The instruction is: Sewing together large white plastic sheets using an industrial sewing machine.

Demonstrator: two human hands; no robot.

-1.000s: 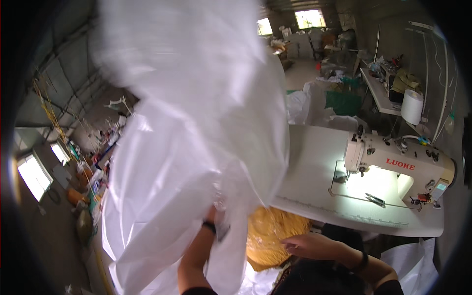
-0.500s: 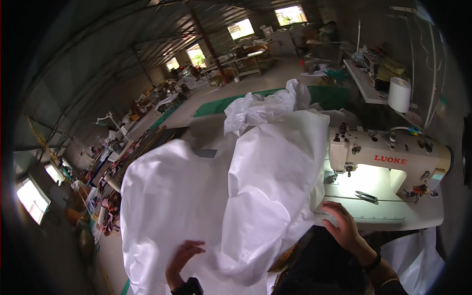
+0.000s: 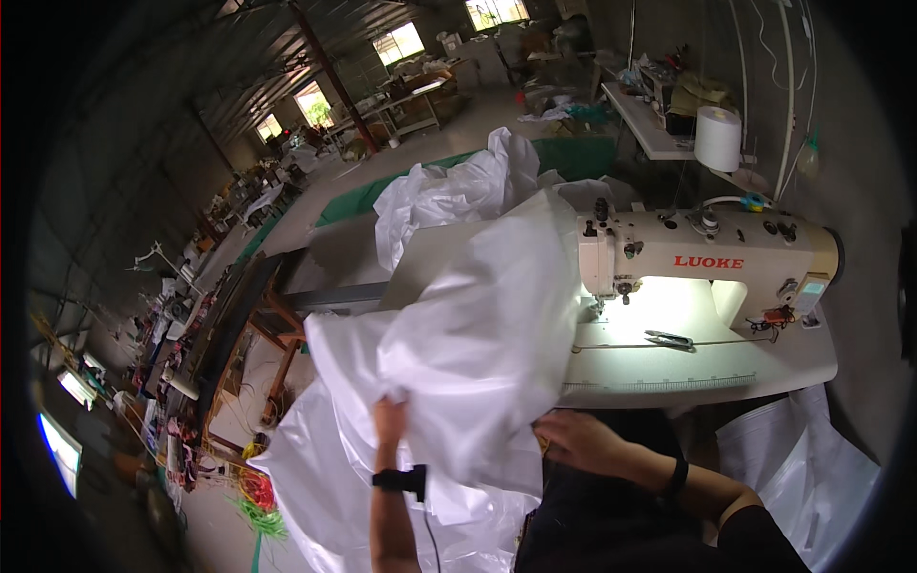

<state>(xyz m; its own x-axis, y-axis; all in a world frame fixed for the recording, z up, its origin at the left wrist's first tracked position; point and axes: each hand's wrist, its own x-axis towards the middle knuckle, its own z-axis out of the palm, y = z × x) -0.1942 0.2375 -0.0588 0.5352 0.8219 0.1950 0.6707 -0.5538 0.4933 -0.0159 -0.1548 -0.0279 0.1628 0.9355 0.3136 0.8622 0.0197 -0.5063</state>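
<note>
- Count: one sewing machine (image 3: 707,253), one pair of snips (image 3: 670,339) in front of it on one tabletop (image 3: 798,368), one white thread cone (image 3: 717,138) behind it.
- Position: one white sheet (image 3: 468,334) left of the sewing machine, partly over the tabletop, hanging down its near side.
- Fingers: left hand (image 3: 390,420) against the sheet's near face, fingertips blurred; right hand (image 3: 578,441) at its right edge, fingers close together. Grip of either cannot be told.
- Appearance: sheet glossy, loosely creased.

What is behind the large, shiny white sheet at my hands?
Behind the white sheet show a crumpled white heap and flat green material. The part of the pale sewing tabletop that it covers cannot be seen.
</note>
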